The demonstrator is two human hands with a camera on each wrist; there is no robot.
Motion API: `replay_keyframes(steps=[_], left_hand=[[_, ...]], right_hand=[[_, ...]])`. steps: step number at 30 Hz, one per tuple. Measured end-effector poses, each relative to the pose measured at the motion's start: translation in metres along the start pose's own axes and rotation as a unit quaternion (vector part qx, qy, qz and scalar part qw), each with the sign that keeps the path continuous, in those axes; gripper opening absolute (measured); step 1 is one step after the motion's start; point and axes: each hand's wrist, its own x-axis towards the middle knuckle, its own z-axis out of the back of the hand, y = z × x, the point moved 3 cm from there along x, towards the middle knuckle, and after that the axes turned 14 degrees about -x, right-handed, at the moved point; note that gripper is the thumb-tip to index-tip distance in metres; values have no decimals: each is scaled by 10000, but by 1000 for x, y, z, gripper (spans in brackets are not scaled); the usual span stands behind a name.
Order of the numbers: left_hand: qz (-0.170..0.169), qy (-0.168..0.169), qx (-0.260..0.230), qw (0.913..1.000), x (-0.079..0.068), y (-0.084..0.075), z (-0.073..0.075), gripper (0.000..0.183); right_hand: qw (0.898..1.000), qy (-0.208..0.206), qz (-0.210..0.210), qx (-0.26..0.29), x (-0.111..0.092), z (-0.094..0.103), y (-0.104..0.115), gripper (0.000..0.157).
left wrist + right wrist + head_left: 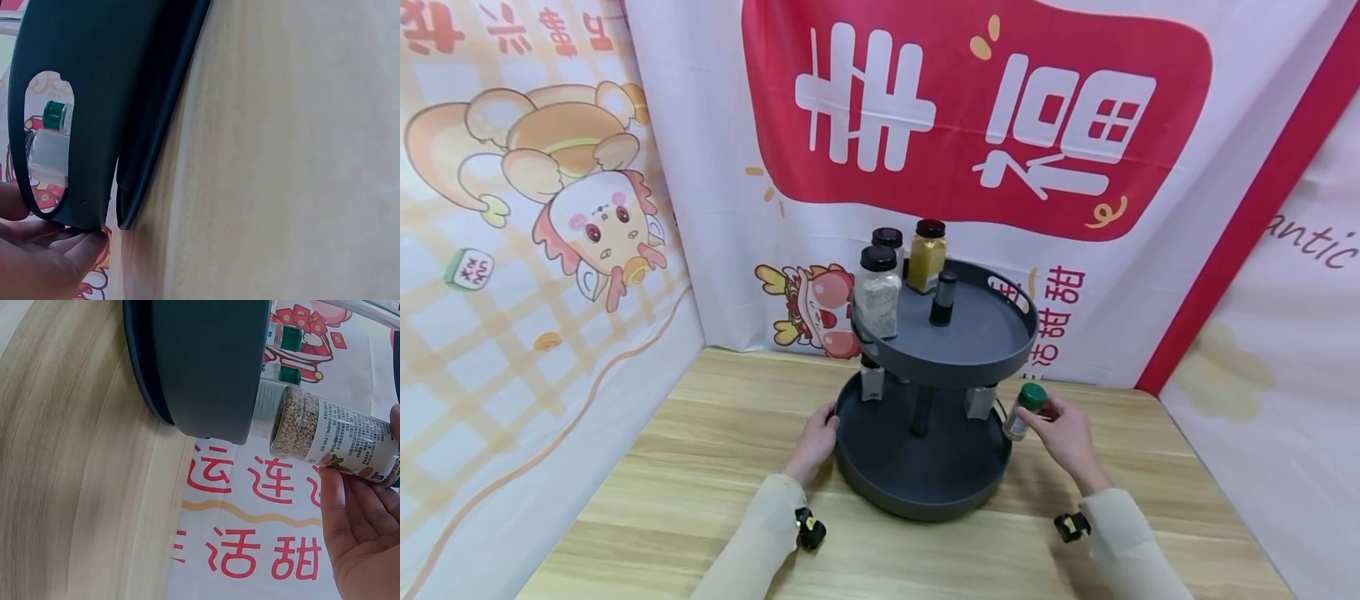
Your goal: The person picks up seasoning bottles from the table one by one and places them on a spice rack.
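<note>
A dark grey two-tier spice rack has a round lower tray (910, 483) and a smaller upper tray (985, 333). My left hand (816, 442) grips the lower tray's left edge, its thumb by the oval cutout and its fingers against the outer wall in the left wrist view. In my right hand (1067, 437) is a clear spice jar (353, 437) with a green cap (1032, 397), held between thumb and fingers. Pale seeds fill its base, and a printed label wraps it. The jar tilts just outside the lower tray's right rim, its base toward the rack.
On the upper tray stand a black-capped jar of white grains (878, 302), another black-capped jar (887, 237) behind it and a yellow-filled jar (927, 260). Small jars, one at left (872, 382) and one at right (980, 403), stand on the lower tray. Printed cloths hang around the wooden table (685, 467).
</note>
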Motion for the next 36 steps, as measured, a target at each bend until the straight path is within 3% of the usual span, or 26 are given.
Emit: replay_keyframes(steps=[9, 23, 36], left_hand=[[-90, 126, -104, 9998, -6, -1, -1, 38], [-249, 176, -107, 9995, -19, -1, 0, 38], [-127, 95, -240, 9996, -20, 2, -1, 39]], right_hand=[[9994, -76, 106, 308, 1, -12, 3, 36], [9997, 56, 79, 236, -2, -21, 8, 36], [9989, 268, 288, 264, -2, -30, 3, 36]])
